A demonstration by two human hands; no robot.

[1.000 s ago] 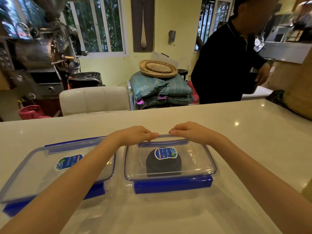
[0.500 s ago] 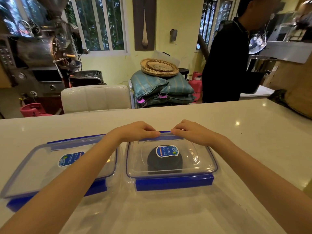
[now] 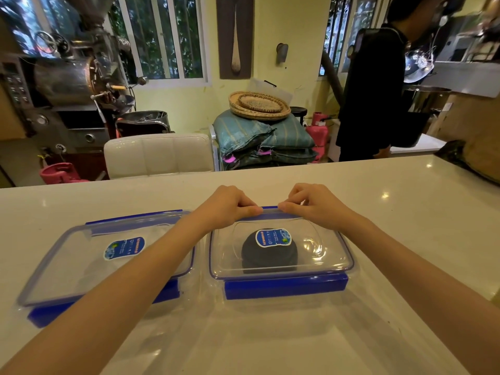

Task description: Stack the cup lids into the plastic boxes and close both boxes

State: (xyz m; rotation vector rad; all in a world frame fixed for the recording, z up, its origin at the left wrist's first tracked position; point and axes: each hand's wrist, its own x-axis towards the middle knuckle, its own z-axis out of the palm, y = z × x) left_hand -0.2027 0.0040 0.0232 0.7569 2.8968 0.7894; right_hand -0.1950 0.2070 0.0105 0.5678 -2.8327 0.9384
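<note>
Two clear plastic boxes with blue clips sit side by side on the white counter [image 3: 405, 212]. The right box [image 3: 319, 255] has its lid on, and a dark stack of cup lids [image 3: 269, 258] shows through it under a blue label. My left hand [image 3: 230, 205] and my right hand [image 3: 311, 204] both rest on the blue clip along its far edge, fingers curled over it and thumbs nearly touching. The left box [image 3: 81, 255] is covered by its lid too, partly hidden under my left forearm.
A person in black [image 3: 373, 98] stands behind the counter at the right. A white chair back [image 3: 158, 154], stacked sacks with woven trays [image 3: 259, 106] and a large metal machine [image 3: 62, 85] lie beyond the far edge. A dark bag [image 3: 468, 161] sits on the counter's right end.
Both hands have stayed on the right box's far clip, their fingers curling further down over it. The person behind the counter has shifted to the right.
</note>
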